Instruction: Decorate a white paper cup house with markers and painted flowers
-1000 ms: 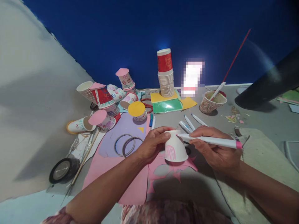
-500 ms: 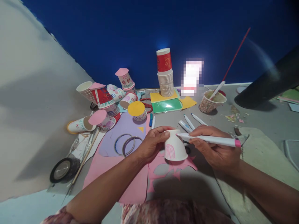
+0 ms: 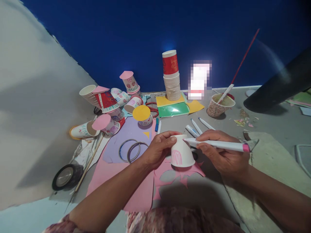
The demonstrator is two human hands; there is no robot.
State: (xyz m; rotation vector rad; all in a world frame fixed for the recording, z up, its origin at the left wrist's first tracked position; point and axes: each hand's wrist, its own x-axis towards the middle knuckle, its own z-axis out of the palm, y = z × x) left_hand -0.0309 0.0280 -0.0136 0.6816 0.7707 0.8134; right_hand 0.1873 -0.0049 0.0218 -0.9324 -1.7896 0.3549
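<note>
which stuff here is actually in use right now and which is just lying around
In use:
left hand
right hand
white paper cup
pink-capped marker

Lying about:
cup stack
decorated cups
loose markers
tape roll
patterned cup

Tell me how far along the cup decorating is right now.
Done: a pile of decorated cups lies at the left, several capped with paper discs. In hand: the left hand steadies an upturned white cup bearing one pink drawing low on its side, while the right hand holds a pink marker with its tip at the cup's top edge. Left: the rest of this cup is bare, and a stack of cups stands behind.
</note>
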